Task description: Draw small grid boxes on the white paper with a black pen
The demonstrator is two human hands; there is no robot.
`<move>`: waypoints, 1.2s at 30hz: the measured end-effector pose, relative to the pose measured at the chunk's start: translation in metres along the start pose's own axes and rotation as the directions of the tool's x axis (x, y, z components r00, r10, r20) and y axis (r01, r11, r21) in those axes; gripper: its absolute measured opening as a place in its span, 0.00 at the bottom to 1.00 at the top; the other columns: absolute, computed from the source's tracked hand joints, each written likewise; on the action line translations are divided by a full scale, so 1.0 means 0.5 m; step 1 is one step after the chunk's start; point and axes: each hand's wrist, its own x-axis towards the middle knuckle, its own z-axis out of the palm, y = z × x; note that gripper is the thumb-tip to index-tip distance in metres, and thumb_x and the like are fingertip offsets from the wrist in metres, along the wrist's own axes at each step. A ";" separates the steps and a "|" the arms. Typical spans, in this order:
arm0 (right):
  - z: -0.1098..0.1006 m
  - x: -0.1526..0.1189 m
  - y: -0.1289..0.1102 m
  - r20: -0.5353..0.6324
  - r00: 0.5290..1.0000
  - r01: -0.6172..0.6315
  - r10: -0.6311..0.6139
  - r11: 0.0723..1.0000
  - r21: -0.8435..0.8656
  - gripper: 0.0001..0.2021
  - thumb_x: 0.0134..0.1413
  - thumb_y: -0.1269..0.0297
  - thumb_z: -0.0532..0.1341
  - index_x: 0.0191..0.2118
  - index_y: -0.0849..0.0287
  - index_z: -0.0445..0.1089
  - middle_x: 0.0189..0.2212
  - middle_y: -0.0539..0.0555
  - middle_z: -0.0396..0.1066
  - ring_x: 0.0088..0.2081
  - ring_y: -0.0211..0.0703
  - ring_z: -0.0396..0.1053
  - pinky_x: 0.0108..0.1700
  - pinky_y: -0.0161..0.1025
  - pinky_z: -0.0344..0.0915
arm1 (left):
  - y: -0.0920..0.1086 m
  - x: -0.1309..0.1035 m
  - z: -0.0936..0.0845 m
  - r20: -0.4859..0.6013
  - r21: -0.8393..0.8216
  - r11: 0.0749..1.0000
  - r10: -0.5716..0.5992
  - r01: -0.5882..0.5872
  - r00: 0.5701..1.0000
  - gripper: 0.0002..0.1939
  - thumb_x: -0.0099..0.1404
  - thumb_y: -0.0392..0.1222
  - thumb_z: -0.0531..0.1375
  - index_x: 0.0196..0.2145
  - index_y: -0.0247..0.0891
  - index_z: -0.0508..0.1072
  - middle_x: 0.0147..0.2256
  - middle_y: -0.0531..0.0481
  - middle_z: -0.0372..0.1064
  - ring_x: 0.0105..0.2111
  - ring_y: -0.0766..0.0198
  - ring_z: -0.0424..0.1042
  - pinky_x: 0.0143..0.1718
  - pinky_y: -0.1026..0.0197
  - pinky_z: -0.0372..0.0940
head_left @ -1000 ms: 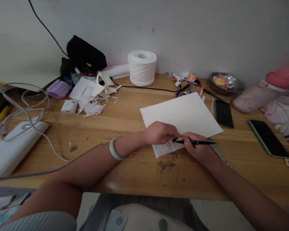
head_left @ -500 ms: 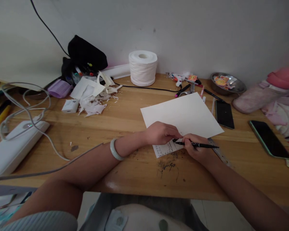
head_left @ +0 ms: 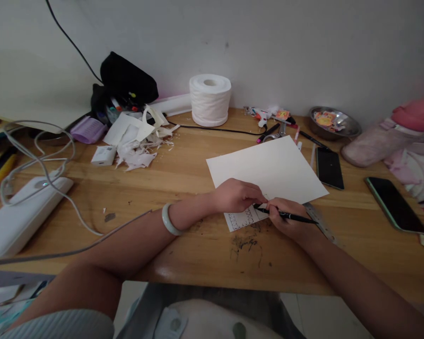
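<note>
Hands [head_left: 233,195] and pen [head_left: 297,217] at paper [head_left: 268,169] end, back from table edge [head_left: 212,281]

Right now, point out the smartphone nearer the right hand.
The smartphone beside the white paper, in front of the metal bowl; the other smartphone lies farther from the right hand.

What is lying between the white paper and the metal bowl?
The head view shows a black pen near the metal bowl and a thin reddish stick nearer the white paper.
</note>
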 end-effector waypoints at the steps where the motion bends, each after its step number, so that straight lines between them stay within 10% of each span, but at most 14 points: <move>1: 0.000 0.000 0.000 0.002 1.000 0.002 -0.002 1.000 0.008 0.10 0.53 0.69 0.48 0.24 0.58 0.60 0.19 0.48 0.63 0.22 0.34 0.60 0.24 0.31 0.55 | 0.001 0.000 -0.001 0.002 -0.001 1.000 0.001 -0.001 1.000 0.14 0.59 0.30 0.50 0.38 0.39 0.72 0.37 0.55 0.71 0.36 0.71 0.69 0.34 0.72 0.60; 20: 0.019 -0.014 0.019 -0.045 0.913 -0.372 0.406 0.871 0.321 0.01 0.49 0.67 0.53 0.30 0.55 0.58 0.18 0.45 0.62 0.18 0.34 0.59 0.21 0.31 0.55 | 0.000 0.000 -0.002 0.001 -0.025 0.998 -0.065 0.065 0.998 0.09 0.61 0.35 0.54 0.38 0.38 0.71 0.35 0.55 0.71 0.32 0.72 0.68 0.31 0.71 0.58; 36: 0.011 -0.007 0.012 -0.009 0.930 -0.357 0.368 0.908 0.220 0.03 0.47 0.68 0.53 0.26 0.57 0.55 0.19 0.46 0.60 0.20 0.32 0.55 0.22 0.31 0.53 | 0.002 0.002 -0.002 -0.005 -0.039 0.996 -0.077 0.077 0.997 0.07 0.60 0.34 0.54 0.35 0.37 0.72 0.33 0.54 0.72 0.31 0.72 0.69 0.31 0.72 0.58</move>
